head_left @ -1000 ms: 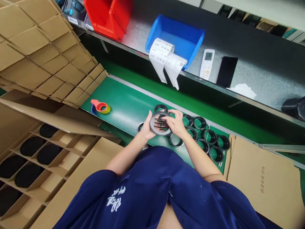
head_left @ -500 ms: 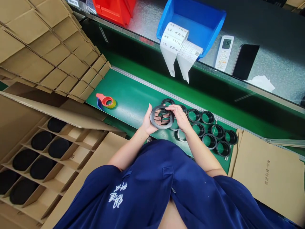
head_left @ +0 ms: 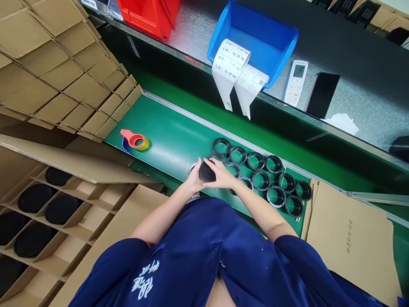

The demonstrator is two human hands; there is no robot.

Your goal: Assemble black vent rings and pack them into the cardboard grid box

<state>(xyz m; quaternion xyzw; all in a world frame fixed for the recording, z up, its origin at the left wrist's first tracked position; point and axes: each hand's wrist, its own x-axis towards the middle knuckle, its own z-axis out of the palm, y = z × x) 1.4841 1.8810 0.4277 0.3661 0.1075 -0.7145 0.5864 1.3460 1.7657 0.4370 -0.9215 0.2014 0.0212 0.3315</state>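
Spanning the middle of the view, the green worktop (head_left: pixel 169 138) bears a cluster of black open-centred rings (head_left: pixel 262 173). Left hand (head_left: pixel 193 180) and right hand (head_left: pixel 223 175), near the worktop's front edge, have fingers closed around one black round piece (head_left: pixel 207 172). Piece sits between them, left digits along its left rim, right digits at upper and right rim.

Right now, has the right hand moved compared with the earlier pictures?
Yes: the right hand has moved to the person's left, closer to the red tape dispenser.
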